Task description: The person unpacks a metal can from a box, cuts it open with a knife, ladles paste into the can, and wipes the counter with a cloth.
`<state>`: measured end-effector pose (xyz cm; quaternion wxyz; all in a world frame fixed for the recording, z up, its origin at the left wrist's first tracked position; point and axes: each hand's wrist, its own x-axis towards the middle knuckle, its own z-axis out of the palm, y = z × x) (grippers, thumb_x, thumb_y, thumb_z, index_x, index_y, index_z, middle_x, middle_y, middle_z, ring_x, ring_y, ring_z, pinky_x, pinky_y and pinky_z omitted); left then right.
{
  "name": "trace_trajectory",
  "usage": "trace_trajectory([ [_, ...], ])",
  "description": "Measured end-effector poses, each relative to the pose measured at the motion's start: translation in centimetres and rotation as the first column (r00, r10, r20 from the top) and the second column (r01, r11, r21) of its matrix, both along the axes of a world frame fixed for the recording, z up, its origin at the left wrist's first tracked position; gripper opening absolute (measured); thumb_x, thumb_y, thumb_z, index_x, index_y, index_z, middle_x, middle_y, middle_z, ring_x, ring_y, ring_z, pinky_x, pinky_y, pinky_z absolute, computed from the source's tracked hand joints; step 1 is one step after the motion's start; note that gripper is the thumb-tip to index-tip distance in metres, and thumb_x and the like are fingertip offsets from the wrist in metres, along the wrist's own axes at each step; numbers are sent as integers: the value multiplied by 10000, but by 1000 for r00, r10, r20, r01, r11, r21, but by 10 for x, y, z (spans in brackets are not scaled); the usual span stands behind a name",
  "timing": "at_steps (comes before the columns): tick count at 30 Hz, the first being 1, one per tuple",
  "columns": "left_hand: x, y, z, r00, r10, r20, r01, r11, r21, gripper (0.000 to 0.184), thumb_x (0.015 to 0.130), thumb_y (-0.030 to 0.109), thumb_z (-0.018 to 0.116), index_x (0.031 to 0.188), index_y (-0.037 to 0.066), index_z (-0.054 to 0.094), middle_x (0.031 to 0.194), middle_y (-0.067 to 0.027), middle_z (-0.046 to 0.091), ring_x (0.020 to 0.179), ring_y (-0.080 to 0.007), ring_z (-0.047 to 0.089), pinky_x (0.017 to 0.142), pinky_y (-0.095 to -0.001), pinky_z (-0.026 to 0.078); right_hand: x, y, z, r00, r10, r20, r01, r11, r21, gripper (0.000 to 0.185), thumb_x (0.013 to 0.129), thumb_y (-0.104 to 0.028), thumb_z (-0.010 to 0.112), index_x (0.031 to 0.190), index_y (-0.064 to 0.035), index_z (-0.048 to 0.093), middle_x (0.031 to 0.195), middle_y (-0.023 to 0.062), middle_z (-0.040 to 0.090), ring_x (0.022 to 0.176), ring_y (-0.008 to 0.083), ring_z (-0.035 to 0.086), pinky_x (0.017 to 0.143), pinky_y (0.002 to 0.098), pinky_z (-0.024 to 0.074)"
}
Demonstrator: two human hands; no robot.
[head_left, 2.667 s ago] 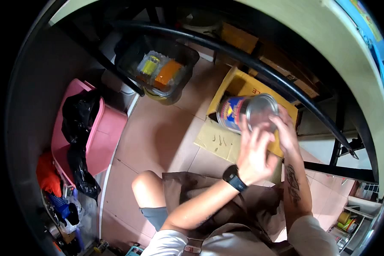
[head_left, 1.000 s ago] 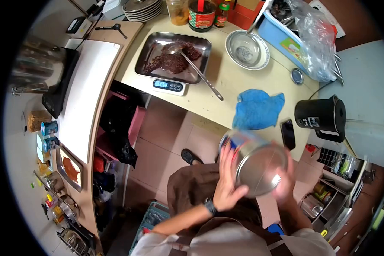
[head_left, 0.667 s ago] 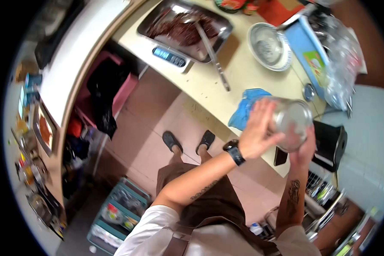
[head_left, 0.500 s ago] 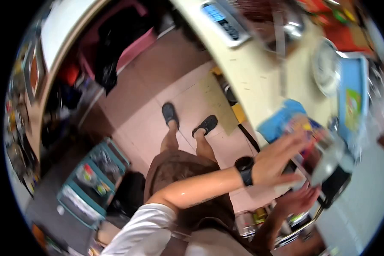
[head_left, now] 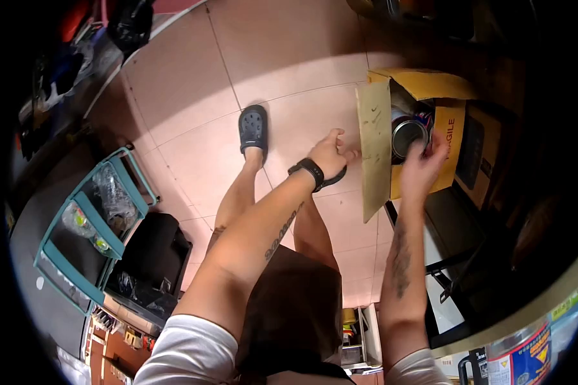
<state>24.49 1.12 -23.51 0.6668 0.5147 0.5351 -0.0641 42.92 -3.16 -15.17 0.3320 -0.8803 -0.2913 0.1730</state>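
A metal tin can (head_left: 409,139) with a round, silvery end facing me sits in an open cardboard box (head_left: 457,138) on the right. My right hand (head_left: 425,165) reaches into the box, its fingers closed at the can's near edge. Part of the can's side is hidden by the box and the hand. My left hand (head_left: 329,157), with a black watch at the wrist, hangs over the floor left of the raised box flap (head_left: 374,151). It holds nothing, and its fingers are loosely apart.
Pink tiles cover the floor (head_left: 173,128). A teal-framed cart or rack (head_left: 87,212) with plastic bags stands at left, beside a black bin-like object (head_left: 151,256). A large labelled can (head_left: 523,356) stands on the counter at lower right. A small drawer unit (head_left: 359,337) is below.
My view has swung from the countertop down to the floor and box. Both hands have left the blue cloth and the items on the counter. My right hand is now at the tin can.
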Motion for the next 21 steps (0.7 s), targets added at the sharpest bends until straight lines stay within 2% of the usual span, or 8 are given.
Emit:
trace_trajectory([
  [2,16,-13,-10,998,31,63,-24,993,-117,773,819,262,748,1451,29,369,1241,-221,569,1134,-345,582,947,-377,490,61,9,-56,945,-271,-183,272,962,-20,403,894,-59,582,1277,26,487,1182,204,580,1066,314,556,975,400,431],
  [6,36,-4,-3,980,152,131,-196,867,458,821,775,157,720,1480,22,322,1407,-277,422,1289,-417,443,1086,-447,378,128,-55,-164,947,-57,-315,-103,877,-469,561,897,-119,617,1397,37,418,1305,232,559,1190,358,538,1041,397,409],
  [9,71,48,24,966,-145,214,-44,725,687,812,765,146,716,1475,24,342,1488,-260,362,1387,-420,353,1125,-481,335,139,-99,-191,976,-24,-216,-115,787,-606,698,901,-167,630,1491,29,313,1475,254,426,1345,386,434,1122,409,347],
  [11,108,68,28,896,-346,278,3,630,776,791,767,164,705,1470,31,368,1509,-220,367,1427,-412,313,1141,-479,324,125,-95,-156,999,29,21,-10,805,-593,781,898,-195,640,1531,22,237,1551,262,321,1422,392,346,1167,417,296],
  [14,147,78,17,835,-476,277,48,565,824,734,776,186,691,1440,35,417,1456,-193,435,1353,-365,416,1103,-466,361,154,-116,-130,910,-317,269,390,874,-289,818,893,-234,659,1537,15,220,1562,246,300,1413,382,356,1159,421,309],
  [16,157,80,11,797,-547,255,136,574,808,706,778,200,687,1420,38,443,1415,-177,474,1299,-333,473,1069,-454,387,195,-120,-101,832,-534,151,552,769,-321,773,924,-235,633,1558,-53,230,1563,182,326,1374,343,412,1094,425,373],
  [19,158,76,-1,778,-605,171,229,526,819,665,792,219,673,1402,51,469,1356,-151,513,1218,-294,527,1021,-423,410,230,-130,-85,883,-469,2,462,867,-186,701,916,-223,621,1501,-10,298,1480,179,413,1293,296,474,1060,389,410],
  [21,162,71,0,668,-743,37,471,461,752,644,829,282,628,1419,86,460,1274,-146,585,1228,-284,529,1030,-393,388,232,-123,-87,832,-551,-58,544,832,-109,633,915,-210,617,1453,11,367,1446,171,453,1255,288,502,1029,389,430],
])
